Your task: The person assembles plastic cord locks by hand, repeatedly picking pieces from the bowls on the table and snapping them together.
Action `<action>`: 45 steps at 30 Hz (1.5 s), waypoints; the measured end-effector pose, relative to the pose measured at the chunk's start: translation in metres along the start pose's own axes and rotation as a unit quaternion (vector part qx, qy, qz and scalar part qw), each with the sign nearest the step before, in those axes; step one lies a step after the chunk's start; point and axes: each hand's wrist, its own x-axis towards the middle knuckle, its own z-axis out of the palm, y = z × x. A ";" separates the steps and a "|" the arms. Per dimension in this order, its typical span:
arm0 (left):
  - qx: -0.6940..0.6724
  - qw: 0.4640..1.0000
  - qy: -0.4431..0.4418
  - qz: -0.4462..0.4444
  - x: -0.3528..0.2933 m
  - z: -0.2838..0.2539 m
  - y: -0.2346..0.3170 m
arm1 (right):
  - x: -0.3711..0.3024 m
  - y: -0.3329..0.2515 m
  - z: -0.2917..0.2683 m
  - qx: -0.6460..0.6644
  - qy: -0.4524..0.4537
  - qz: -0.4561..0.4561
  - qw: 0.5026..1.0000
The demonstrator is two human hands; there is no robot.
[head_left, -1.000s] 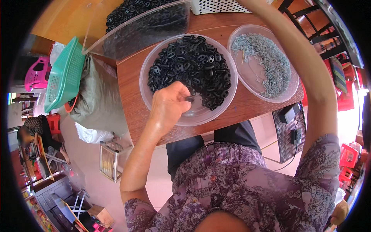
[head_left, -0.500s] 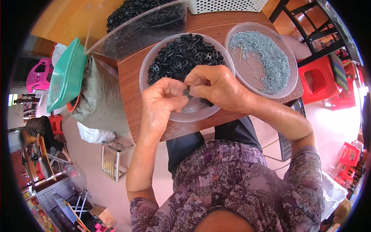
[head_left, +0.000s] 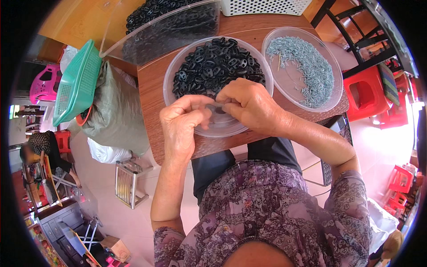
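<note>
Over the near part of a round clear plastic bowl (head_left: 213, 130), both my hands work close together. My left hand (head_left: 180, 124) has its thumb and forefinger apart and curved, the tips smeared by motion, with no piece plainly between them. My right hand (head_left: 251, 107) is closed in a pinch, its fingertips near the left forefinger. What the pinch holds is hidden and blurred. Heaped in the far part of the bowl are small black oval plastic pieces (head_left: 209, 66) with holes. To the right, a shallow clear round tray (head_left: 289, 84) holds many small silvery-blue screws (head_left: 313, 62).
A clear bin (head_left: 173, 38) of similar black pieces stands at the table's (head_left: 153, 98) far left, beside a white perforated basket (head_left: 267, 6). Left of the table are a green basket (head_left: 78, 84), a sack (head_left: 118, 111) and a metal-framed stool (head_left: 131, 182). Red stools (head_left: 364, 95) stand right.
My left fingers have opened away from the dark piece that both hands' fingertips met on. My right hand has stayed pinched, shifting slightly. The whole view has moved a little.
</note>
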 end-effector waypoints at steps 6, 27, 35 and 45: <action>-0.057 0.996 0.049 -0.041 -0.004 0.002 0.001 | 0.001 -0.013 0.005 0.152 0.047 0.062 0.985; -0.043 0.998 0.051 0.008 -0.011 0.018 -0.014 | 0.001 -0.012 -0.002 0.293 -0.001 0.170 0.941; -0.016 0.998 0.017 0.061 -0.015 0.020 -0.018 | -0.014 -0.015 -0.009 0.252 0.009 0.172 0.952; -0.050 0.996 0.020 0.065 -0.013 0.017 -0.024 | -0.034 0.039 -0.083 -0.052 0.169 0.189 0.966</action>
